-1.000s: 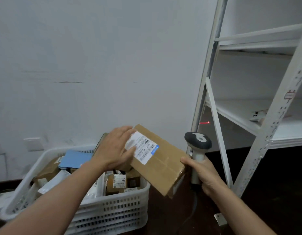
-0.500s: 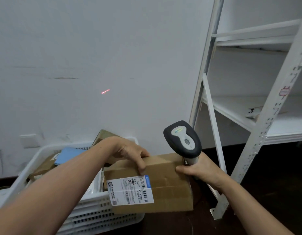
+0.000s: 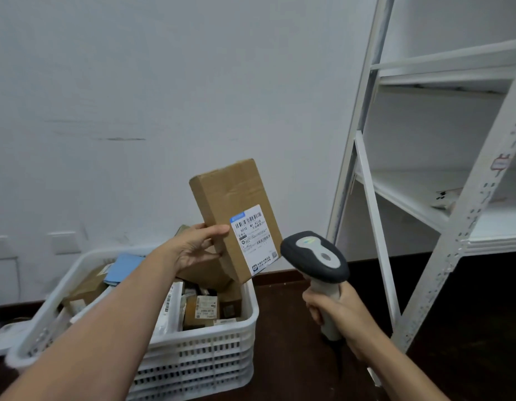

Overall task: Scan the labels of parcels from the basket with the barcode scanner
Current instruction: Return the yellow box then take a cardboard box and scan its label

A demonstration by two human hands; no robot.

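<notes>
Tilting upright now, parcel [image 3: 236, 209] (label [image 3: 254, 238] facing scanner [image 3: 316, 257]).

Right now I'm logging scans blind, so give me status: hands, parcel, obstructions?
Left hand grips brown cardboard parcel, white label facing camera. Right hand holds grey barcode scanner beside it. Nothing between them.

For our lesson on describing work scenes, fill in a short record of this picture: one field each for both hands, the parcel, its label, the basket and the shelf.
left hand: grips the box by its lower left edge, held above the basket
right hand: closed round the scanner handle
box: brown cardboard, upright, tilted
label: white, faces the camera, barcodes visible
scanner: head just right of the label
basket: white, slotted, holds more parcels
shelf: white, at right
</notes>
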